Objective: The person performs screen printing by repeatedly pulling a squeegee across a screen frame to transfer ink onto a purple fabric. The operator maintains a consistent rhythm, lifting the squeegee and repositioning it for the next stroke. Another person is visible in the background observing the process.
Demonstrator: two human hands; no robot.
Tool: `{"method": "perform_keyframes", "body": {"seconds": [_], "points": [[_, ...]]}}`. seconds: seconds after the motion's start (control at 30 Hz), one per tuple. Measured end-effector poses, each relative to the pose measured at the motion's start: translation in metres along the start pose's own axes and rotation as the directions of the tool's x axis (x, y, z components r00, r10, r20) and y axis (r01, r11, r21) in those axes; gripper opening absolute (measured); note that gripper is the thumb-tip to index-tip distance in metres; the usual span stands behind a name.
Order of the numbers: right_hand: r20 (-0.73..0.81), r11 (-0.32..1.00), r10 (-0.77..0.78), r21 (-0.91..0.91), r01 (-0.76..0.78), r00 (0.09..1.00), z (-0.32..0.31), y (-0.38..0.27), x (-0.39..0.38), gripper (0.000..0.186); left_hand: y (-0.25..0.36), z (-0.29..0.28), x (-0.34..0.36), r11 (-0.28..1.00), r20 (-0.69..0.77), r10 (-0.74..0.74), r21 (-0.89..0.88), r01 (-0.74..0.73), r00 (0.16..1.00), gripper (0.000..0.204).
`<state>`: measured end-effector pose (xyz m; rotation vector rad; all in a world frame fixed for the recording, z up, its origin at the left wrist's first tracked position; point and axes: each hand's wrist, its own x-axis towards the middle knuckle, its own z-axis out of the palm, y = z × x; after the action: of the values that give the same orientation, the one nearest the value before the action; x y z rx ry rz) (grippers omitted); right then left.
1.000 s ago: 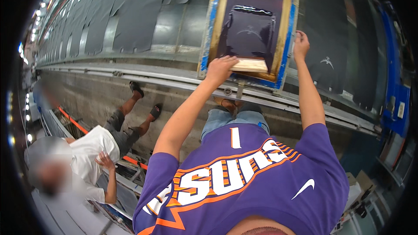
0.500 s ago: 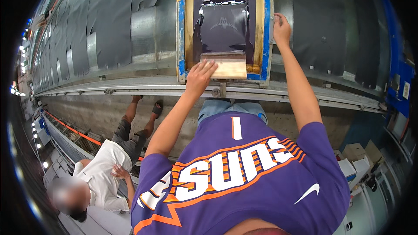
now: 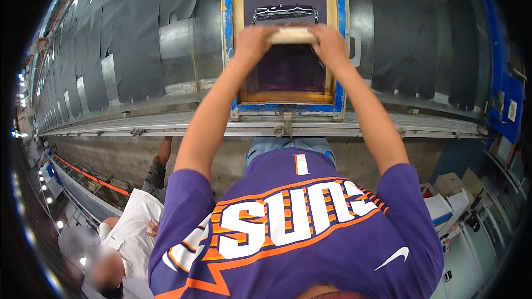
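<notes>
The long metal printing table (image 3: 178,50) is running left to right, with dark sheets (image 3: 133,50) lying along it. On it the blue-taped screen frame (image 3: 316,108) is resting, its long axis pointing near to far. Inside, the pale wooden squeegee (image 3: 292,36) is lying crosswise about midway up the dark mesh (image 3: 282,72), its long axis running left to right. The left hand (image 3: 254,43) is gripping its left end, the right hand (image 3: 331,46) its right, fingers closing around it; neither is nearer. Glossy ink (image 3: 285,12) is sitting just beyond, on the far side.
</notes>
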<state>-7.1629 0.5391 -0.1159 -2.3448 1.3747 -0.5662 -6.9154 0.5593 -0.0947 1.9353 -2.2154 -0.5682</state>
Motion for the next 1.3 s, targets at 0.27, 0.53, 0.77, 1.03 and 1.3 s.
{"method": "perform_keyframes", "body": {"seconds": [0.27,0.53,0.77,1.03,1.3], "points": [[0.119,0.961,-0.008,0.276,-0.026,0.993,-0.028,-0.042,-0.11,0.039,0.019,0.037,-0.136,0.98,-0.131,0.173,-0.073,-0.183,0.976,0.045],[0.042,0.646,0.661,0.477,-0.596,0.75,-0.012,0.114,-0.033,0.034,0.024,0.04,-0.147,0.976,-0.099,0.186,-0.095,-0.196,0.977,0.057],[-0.37,0.847,0.532,0.231,-0.48,0.761,-0.027,0.059,0.01,0.027,0.016,0.039,-0.188,0.973,-0.273,0.118,-0.159,-0.165,0.955,0.061],[-0.329,0.823,0.538,0.403,-0.401,0.776,0.116,-0.145,0.085,0.03,-0.183,-0.032,-0.259,0.991,-0.287,0.009,-0.122,-0.046,0.958,0.061],[-0.335,0.791,0.547,0.507,-0.343,0.767,0.259,-0.347,0.153,0.025,-0.411,-0.131,-0.321,0.997,-0.204,0.042,-0.05,-0.054,0.978,0.059]]}}
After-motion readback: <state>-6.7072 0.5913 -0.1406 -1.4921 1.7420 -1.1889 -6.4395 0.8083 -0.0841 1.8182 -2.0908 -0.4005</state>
